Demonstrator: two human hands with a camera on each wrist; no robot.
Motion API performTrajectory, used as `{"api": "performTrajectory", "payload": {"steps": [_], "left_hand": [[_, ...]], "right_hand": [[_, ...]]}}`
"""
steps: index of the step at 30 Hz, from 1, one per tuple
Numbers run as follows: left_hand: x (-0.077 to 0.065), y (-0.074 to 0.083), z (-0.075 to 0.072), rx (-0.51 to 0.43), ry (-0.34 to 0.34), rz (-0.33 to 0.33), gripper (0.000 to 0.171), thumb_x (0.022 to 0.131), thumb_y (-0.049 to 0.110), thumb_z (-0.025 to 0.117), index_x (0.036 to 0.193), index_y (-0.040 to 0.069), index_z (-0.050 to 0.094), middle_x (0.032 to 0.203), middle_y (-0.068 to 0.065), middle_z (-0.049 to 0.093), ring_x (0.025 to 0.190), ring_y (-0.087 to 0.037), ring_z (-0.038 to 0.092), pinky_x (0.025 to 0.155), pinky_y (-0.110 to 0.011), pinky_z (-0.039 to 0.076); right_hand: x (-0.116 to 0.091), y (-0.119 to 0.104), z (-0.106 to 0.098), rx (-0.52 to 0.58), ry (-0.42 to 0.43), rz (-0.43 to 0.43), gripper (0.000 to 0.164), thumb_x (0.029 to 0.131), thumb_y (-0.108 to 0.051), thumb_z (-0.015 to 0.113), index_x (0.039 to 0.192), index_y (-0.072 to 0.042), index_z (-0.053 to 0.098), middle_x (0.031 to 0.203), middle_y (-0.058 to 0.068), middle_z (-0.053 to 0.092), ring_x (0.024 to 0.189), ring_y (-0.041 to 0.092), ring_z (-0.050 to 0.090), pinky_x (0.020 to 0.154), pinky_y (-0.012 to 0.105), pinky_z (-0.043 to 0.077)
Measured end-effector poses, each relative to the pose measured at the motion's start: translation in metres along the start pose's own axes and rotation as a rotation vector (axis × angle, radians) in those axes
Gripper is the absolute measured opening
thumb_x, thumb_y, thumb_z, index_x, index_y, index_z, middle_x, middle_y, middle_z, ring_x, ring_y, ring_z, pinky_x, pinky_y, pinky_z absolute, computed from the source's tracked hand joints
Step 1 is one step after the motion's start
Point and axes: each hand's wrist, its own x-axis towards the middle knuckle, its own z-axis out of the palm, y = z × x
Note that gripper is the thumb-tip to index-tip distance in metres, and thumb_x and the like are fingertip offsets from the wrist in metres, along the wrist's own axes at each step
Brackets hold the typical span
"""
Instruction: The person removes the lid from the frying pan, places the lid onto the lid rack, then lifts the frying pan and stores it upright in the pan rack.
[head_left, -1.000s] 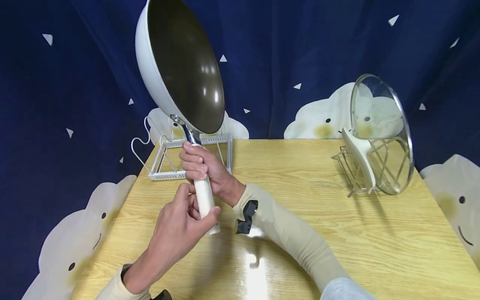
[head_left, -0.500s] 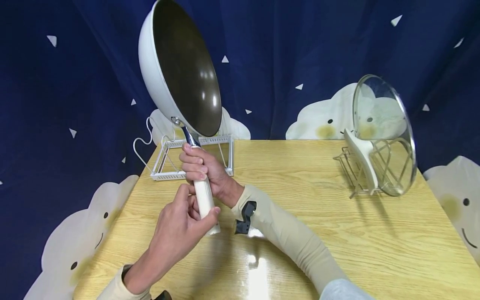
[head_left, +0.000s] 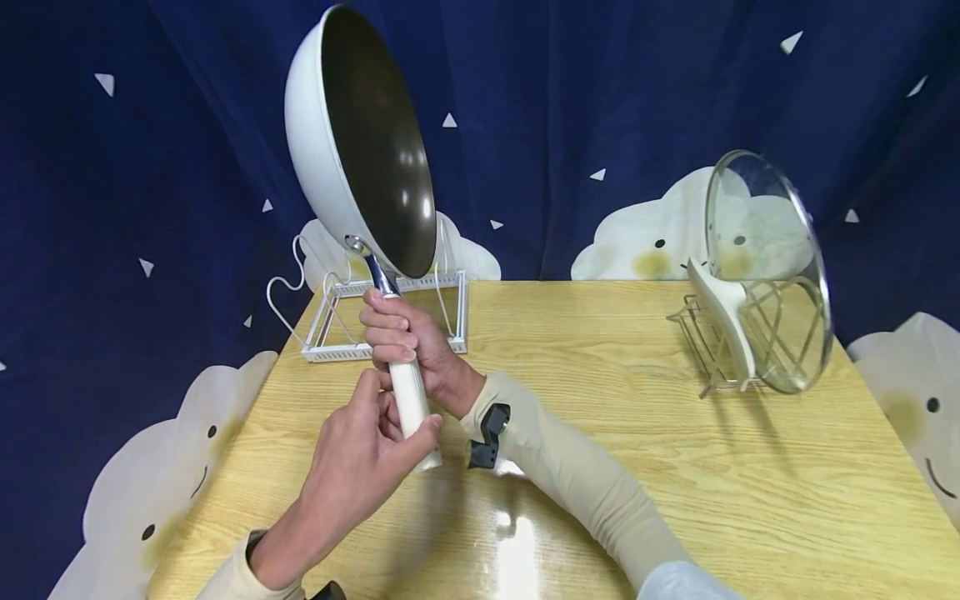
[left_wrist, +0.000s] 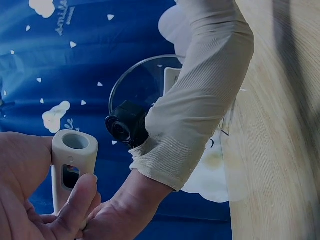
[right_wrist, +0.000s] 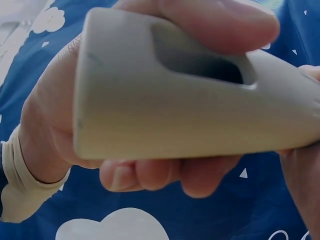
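A deep frying pan [head_left: 375, 142], white outside and dark brown inside, is held up on its side, its bowl upward and the inside facing right. My right hand [head_left: 420, 337] grips the upper part of its white handle [head_left: 408, 396], just below the metal neck. Lower down, my left hand [head_left: 352, 467] holds the handle between thumb and curled fingers. In the left wrist view the hollow handle end [left_wrist: 75, 142] points up between the palm and fingers. The right wrist view shows the handle [right_wrist: 150, 115] close up, with a slot in its side near a thumb.
A white wire rack [head_left: 348, 354] lies at the back left of the wooden table [head_left: 577, 375], partly behind the pan. On the right, a glass lid [head_left: 757, 175] with a white handle stands upright in a small metal rack [head_left: 701, 354]. A blue curtain [head_left: 525, 100] hangs behind.
The pan's bowl has come down slightly and turned a little more edge-on. Both hands keep their hold on the handle. The view has shifted slightly.
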Motion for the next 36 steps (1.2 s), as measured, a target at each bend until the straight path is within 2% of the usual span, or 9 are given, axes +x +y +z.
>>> {"api": "performTrajectory", "payload": {"steps": [4, 15, 18, 25, 36], "left_hand": [[0.000, 0.000, -0.001, 0.006, 0.002, 0.006, 0.035, 0.079, 0.020, 0.081, 0.101, 0.011, 0.055, 0.067, 0.011, 0.056, 0.057, -0.001, 0.052, 0.051, -0.024, 0.044], [0.002, -0.002, -0.002, 0.026, -0.022, -0.005, 0.034, 0.080, 0.021, 0.080, 0.102, 0.010, 0.056, 0.069, 0.009, 0.056, 0.058, -0.003, 0.052, 0.051, -0.024, 0.044], [0.002, -0.002, -0.002, 0.024, -0.029, -0.009, 0.034, 0.081, 0.021, 0.080, 0.102, 0.010, 0.056, 0.069, 0.009, 0.056, 0.058, -0.004, 0.052, 0.050, -0.024, 0.044], [0.004, -0.003, -0.002, 0.028, -0.033, -0.005, 0.034, 0.081, 0.021, 0.078, 0.105, 0.010, 0.057, 0.069, 0.009, 0.056, 0.058, -0.005, 0.052, 0.051, -0.024, 0.044], [0.003, -0.004, -0.001, 0.018, -0.058, -0.021, 0.034, 0.082, 0.021, 0.079, 0.106, 0.011, 0.057, 0.069, 0.010, 0.056, 0.059, -0.005, 0.052, 0.052, -0.024, 0.044]], "right_hand": [[0.001, 0.001, 0.000, 0.029, 0.008, -0.004, 0.041, 0.111, -0.020, 0.013, 0.088, -0.011, 0.045, 0.058, -0.006, 0.038, 0.042, 0.002, 0.029, 0.037, 0.012, 0.030], [0.000, 0.002, -0.010, 0.093, -0.014, -0.022, 0.036, 0.112, -0.021, 0.021, 0.087, -0.011, 0.045, 0.059, -0.005, 0.044, 0.042, 0.002, 0.035, 0.037, 0.015, 0.036], [0.000, 0.002, -0.012, 0.098, -0.014, -0.027, 0.036, 0.112, -0.021, 0.021, 0.087, -0.011, 0.045, 0.059, -0.005, 0.045, 0.042, 0.002, 0.037, 0.037, 0.015, 0.037], [0.001, 0.002, -0.013, 0.126, -0.002, -0.029, 0.041, 0.111, -0.022, 0.016, 0.086, -0.010, 0.045, 0.058, -0.006, 0.040, 0.044, 0.001, 0.027, 0.037, 0.014, 0.034], [-0.003, 0.004, -0.019, 0.146, 0.006, -0.046, 0.040, 0.111, -0.022, 0.017, 0.085, -0.010, 0.045, 0.059, -0.005, 0.042, 0.043, 0.001, 0.028, 0.037, 0.013, 0.033]]}}
